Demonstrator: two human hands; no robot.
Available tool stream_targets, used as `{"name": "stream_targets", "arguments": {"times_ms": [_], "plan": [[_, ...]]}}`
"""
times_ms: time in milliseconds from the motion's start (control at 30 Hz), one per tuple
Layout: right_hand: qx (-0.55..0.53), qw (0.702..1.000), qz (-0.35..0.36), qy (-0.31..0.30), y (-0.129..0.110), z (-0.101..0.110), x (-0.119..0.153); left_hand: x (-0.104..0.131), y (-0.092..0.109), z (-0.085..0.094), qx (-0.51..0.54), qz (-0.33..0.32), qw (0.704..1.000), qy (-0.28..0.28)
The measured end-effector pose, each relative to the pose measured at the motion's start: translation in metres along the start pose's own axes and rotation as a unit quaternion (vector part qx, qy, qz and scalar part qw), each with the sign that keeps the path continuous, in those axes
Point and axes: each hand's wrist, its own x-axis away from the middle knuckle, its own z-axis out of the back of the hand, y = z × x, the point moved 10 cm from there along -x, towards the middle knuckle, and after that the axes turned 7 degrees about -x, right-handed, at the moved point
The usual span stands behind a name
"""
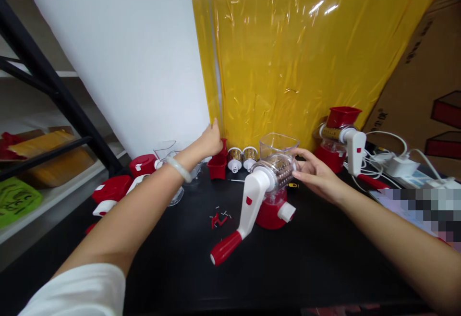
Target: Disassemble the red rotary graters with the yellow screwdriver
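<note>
A rotary grater (272,210) stands upright on the black table, with a clear hopper on top, a metal drum inside and a white crank (252,200) ending in a red handle. My right hand (313,174) rests its fingers and thumb against the right end of the drum housing. My left hand (213,139) reaches to the back, over a red hopper-shaped part (217,166); its fingers are partly hidden, and whether it touches that part is unclear. Two metal drums (242,159) with white ends lie right of the red part.
Small red pieces and screws (218,220) lie in front. Red bases (112,188) and clear parts (176,196) are at the left. Another assembled grater (338,138), white cables and a power strip (414,179) are at the right. A yellow plastic curtain (288,66) hangs behind.
</note>
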Motion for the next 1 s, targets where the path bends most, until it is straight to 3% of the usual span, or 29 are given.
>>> {"name": "stream_targets", "arguments": {"times_ms": [100, 233, 300, 467, 667, 900, 1000], "plan": [[-0.011, 0.999, -0.027, -0.018, -0.001, 0.004, -0.006, 0.048, 0.041, 0.008, 0.085, -0.03, 0.996, -0.022], [-0.007, 0.995, -0.066, -0.08, -0.003, -0.003, -0.01, 0.119, 0.081, -0.023, 0.186, -0.037, 0.97, -0.151], [-0.005, 0.993, -0.066, -0.103, -0.008, -0.009, -0.01, 0.137, 0.088, -0.033, 0.188, -0.027, 0.97, -0.153], [0.016, 0.994, -0.055, -0.096, -0.009, -0.013, -0.011, 0.139, 0.098, -0.037, 0.212, -0.05, 0.972, -0.086], [0.018, 0.996, -0.028, -0.078, -0.005, -0.009, -0.006, 0.138, 0.099, -0.044, 0.208, -0.126, 0.965, -0.098], [0.003, 0.999, -0.028, -0.039, 0.0, -0.006, 0.003, 0.141, 0.087, -0.055, 0.273, -0.1, 0.956, -0.027], [0.003, 0.999, -0.029, -0.024, -0.001, -0.006, 0.005, 0.139, 0.084, -0.056, 0.281, -0.097, 0.954, -0.028]]}}
